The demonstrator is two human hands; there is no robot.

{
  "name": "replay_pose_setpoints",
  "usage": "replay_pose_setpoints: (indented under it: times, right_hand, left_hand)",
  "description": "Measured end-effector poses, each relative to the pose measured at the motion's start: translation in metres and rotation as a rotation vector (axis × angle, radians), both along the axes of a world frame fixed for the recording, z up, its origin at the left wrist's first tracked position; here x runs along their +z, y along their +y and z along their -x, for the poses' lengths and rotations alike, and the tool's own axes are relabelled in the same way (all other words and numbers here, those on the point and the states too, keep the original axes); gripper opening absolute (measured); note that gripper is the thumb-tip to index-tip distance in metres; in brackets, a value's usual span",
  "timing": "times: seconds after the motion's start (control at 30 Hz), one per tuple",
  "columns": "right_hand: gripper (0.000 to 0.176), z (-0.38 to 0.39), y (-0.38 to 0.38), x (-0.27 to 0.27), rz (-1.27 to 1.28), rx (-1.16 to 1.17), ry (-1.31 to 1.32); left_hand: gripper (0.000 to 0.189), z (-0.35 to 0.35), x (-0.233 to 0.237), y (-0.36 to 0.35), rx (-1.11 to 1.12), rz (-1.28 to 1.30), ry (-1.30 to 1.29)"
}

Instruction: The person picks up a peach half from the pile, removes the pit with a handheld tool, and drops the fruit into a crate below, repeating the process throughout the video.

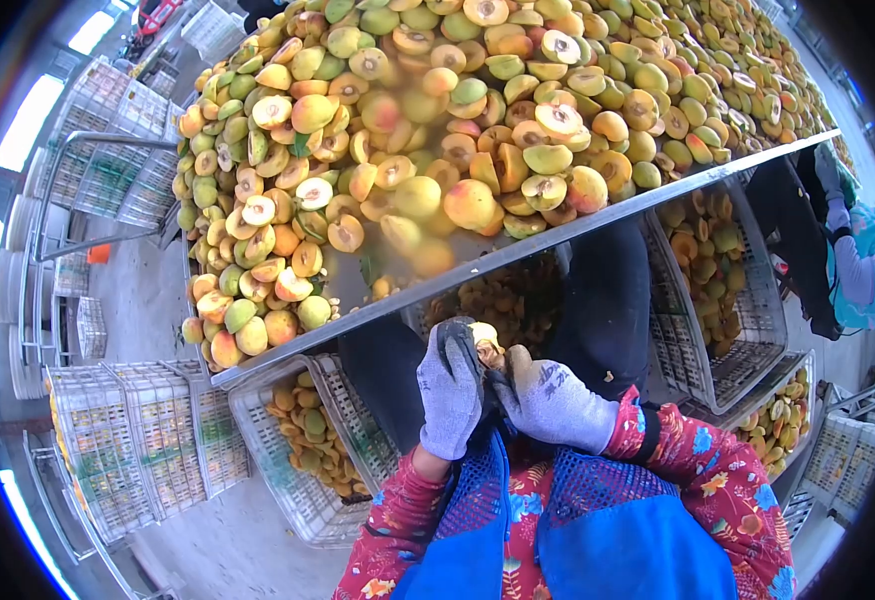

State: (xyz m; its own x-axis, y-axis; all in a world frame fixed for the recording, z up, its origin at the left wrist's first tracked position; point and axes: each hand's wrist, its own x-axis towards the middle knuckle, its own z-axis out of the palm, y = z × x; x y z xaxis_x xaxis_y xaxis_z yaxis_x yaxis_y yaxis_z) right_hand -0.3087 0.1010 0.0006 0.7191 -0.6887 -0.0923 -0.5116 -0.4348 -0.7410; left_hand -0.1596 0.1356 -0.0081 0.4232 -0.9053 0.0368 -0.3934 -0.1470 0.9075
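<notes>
Fruit in hand: one piece (488, 342), pale yellow above and brownish below, held up between the two gloved hands, just off the near edge of the bench (518, 251).
Left hand (450, 388): grey glove, darkened at the fingertips; fingers bent and nearly closed, gripping the fruit from its left side.
Right hand (560, 402): grey glove with dark marks on the back; thumb and fingers drawn in close at the lower right of the fruit. Exact closure and any second object held: cannot tell, fingers partly hidden.
Bench load: heaped fruit (470, 204), green, yellow and red-blushed, many pieces cut with brown centres showing.
Crates: one (330, 522) holding fruit, left of the person; another (728, 385) holding fruit, right, partly beneath the bench.
Far right: another person's sleeve (855, 268), well apart from the two hands.
</notes>
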Motion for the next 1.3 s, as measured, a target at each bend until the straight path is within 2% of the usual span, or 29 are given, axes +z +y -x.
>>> replay_pose_setpoints:
  times: [0.07, 0.17, 0.27, 0.37, 0.47, 0.5, 0.6, 0.63, 0.67, 0.73, 0.8, 0.83, 0.87, 0.93, 0.97, 1.0, 1.07, 1.17, 1.2, 1.3]
  right_hand:
    - [0.03, -0.004, 0.004, 0.006, -0.028, -0.077, -0.013]
    - [0.03, -0.006, 0.005, 0.008, -0.032, -0.087, 0.0]
    - [0.03, -0.004, -0.002, 0.007, -0.055, 0.01, 0.009]
    - [0.032, -0.005, -0.009, 0.01, -0.225, -0.022, -0.01]
    - [0.035, 0.0, -0.025, 0.011, -0.782, -0.013, -0.119]
    - [0.037, 0.004, -0.026, 0.004, -0.934, 0.013, -0.182]
    - [0.036, 0.007, -0.017, -0.013, -0.53, 0.027, -0.074]
    - [0.036, 0.012, -0.015, -0.025, -0.018, 0.332, 0.011]
    - [0.036, 0.005, -0.013, -0.014, -0.455, -0.008, -0.005]
    - [0.037, 0.009, -0.012, -0.032, -0.696, -0.033, -0.259]
    - [0.037, 0.016, -0.028, 0.001, -1.388, -0.073, -0.308]
    - [0.037, 0.016, -0.03, 0.002, -1.388, -0.077, -0.262]
    - [0.041, 0.014, -0.028, -0.009, -1.297, -0.027, -0.281]
    - [0.044, 0.012, -0.02, -0.034, -0.685, 0.026, -0.323]
    - [0.045, 0.014, -0.024, -0.022, -0.666, 0.048, -0.093]
    - [0.042, 0.014, -0.022, -0.024, -0.839, 0.035, -0.152]
    - [0.04, 0.014, -0.018, -0.008, -1.033, -0.028, -0.34]
    - [0.039, 0.018, -0.023, -0.004, -1.883, 0.053, -0.61]
    - [0.038, 0.015, -0.021, 0.011, -1.766, -0.094, -0.58]
    - [0.036, 0.015, -0.028, 0.016, -1.988, -0.035, -0.609]
  left_hand:
    - [0.029, 0.004, 0.0, -0.001, 0.085, 0.03, 0.035]
    - [0.031, 0.001, -0.003, 0.001, 0.097, -0.019, 0.151]
    - [0.024, -0.001, -0.002, 0.003, 0.08, -0.014, 0.085]
    - [0.022, 0.001, 0.0, 0.003, 0.09, -0.042, 0.027]
    - [0.021, 0.002, 0.006, 0.008, 0.037, -0.015, -0.107]
    - [0.022, 0.002, 0.0, 0.009, 0.008, 0.084, -0.279]
    - [0.021, 0.007, -0.005, 0.006, 0.017, 0.147, -0.341]
    - [0.02, 0.007, 0.0, 0.006, 0.037, -0.071, -0.061]
    - [0.016, 0.006, -0.005, 0.005, 0.029, -0.072, -0.124]
    - [0.017, 0.008, -0.003, 0.006, 0.037, -0.069, -0.121]
    - [0.021, 0.011, 0.004, 0.012, 0.029, -0.005, -0.042]
    - [0.027, 0.01, -0.004, 0.012, 0.027, 0.187, -0.343]
    - [0.03, 0.013, 0.003, 0.012, 0.02, 0.171, -0.486]
    - [0.027, 0.014, 0.005, 0.007, 0.013, 0.152, -0.41]
    - [0.026, 0.014, 0.001, 0.006, 0.029, 0.04, -0.19]
    - [0.024, 0.013, -0.003, 0.006, 0.04, -0.075, 0.029]
    - [0.023, 0.015, 0.003, 0.003, 0.021, 0.075, -0.052]
    - [0.025, 0.013, 0.013, 0.006, -0.025, 0.187, -0.06]
    - [0.025, 0.008, 0.011, 0.005, -0.068, 0.191, -0.039]
    - [0.028, -0.001, 0.005, 0.001, -0.187, 0.265, -0.045]
